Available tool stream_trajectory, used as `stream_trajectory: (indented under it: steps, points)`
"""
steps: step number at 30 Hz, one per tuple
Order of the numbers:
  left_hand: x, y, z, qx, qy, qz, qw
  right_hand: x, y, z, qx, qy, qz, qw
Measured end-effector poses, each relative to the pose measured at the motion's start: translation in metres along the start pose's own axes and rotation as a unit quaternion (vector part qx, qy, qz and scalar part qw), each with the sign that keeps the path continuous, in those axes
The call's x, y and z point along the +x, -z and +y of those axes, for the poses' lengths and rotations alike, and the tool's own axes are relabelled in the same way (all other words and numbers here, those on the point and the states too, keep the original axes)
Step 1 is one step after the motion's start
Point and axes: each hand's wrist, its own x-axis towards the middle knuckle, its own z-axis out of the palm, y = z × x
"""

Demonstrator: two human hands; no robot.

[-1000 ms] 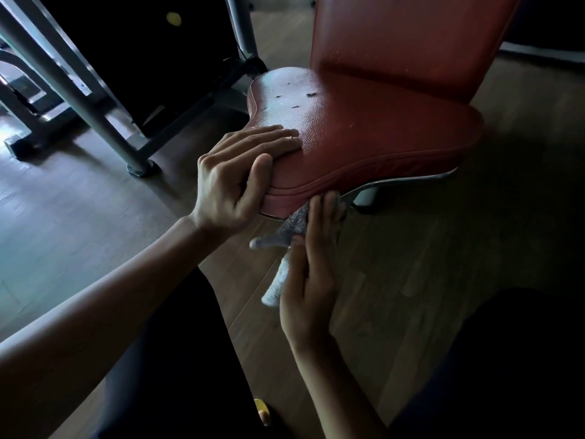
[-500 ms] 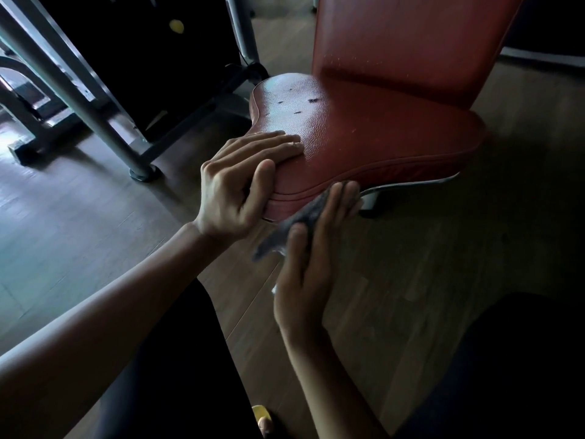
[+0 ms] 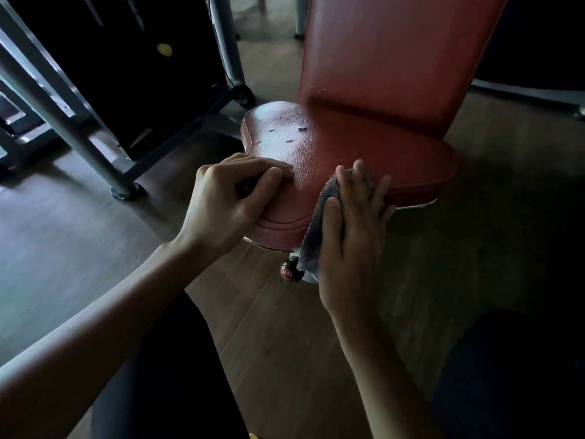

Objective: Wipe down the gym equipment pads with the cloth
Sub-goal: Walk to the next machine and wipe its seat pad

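In the head view, the job looked to be in its early-to-middle part. The cloth [image 3: 316, 223] was working the front rim of the red seat [image 3: 348, 147], so the seat was the pad in hand. Whether its top had been done already could not be told: it showed a dull sheen and a few small dark marks towards its rear left, which may be tears rather than dirt. The backrest [image 3: 395, 58] stood upright behind the seat and carried pale specks low down, so I judged it not yet wiped. The rest of the seat rim, the backrest and any other pads out of view seemed left to do.

The right hand [image 3: 351, 229] lay flat over the cloth with its fingers nearly straight and slightly spread, pressing the cloth against the seat's front edge. Its fingertips reached just onto the top of the seat. The grey cloth was sandwiched between palm and rim, bunched out to the left of the thumb and hanging a little below the seat, just above a small dark knob [image 3: 289, 270].

The left hand [image 3: 231, 198] was just beside it on the seat's front left corner, fingers curled over the top and thumb against the side, gripping the pad as if to steady it. It did not touch the cloth.
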Motion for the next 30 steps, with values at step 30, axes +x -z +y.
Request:
stream_trajectory:
  steps: [30]
  points:
    - [0.098, -0.031, -0.028, 0.165, 0.191, -0.228, 0.940, 0.142, 0.020, -0.009, -0.353, -0.104, -0.367, 0.854]
